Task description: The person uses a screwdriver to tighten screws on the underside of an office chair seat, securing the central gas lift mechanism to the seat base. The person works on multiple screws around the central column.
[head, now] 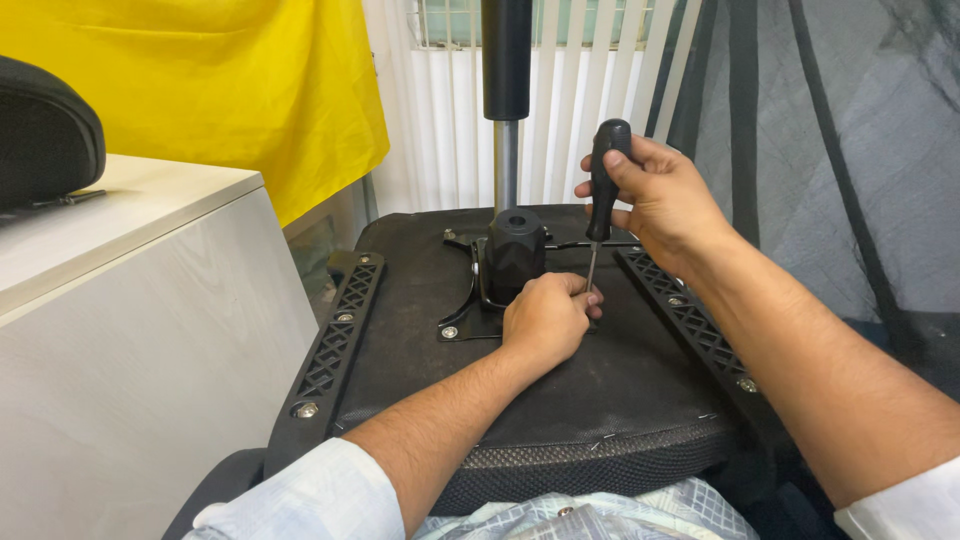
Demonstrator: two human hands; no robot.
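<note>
An upturned black chair seat [560, 400] lies in front of me, underside up. A black metal mechanism plate [465, 315] with a black hub [515, 250] is bolted at its centre, and a gas-lift column [506, 110] rises from the hub. My right hand [655, 205] is closed round the black handle of a screwdriver [604, 180], held upright with its thin shaft pointing down at the plate's right side. My left hand [548, 318] rests on the seat there, fingertips pinched round the shaft's tip; the screw itself is hidden.
Black ribbed brackets run along the seat's left side [335, 340] and right side [690, 315], each with screws. A white cabinet [130, 330] stands close at left with a black cushioned part [45, 135] on top. Yellow cloth [230, 80], white blinds and grey mesh lie behind.
</note>
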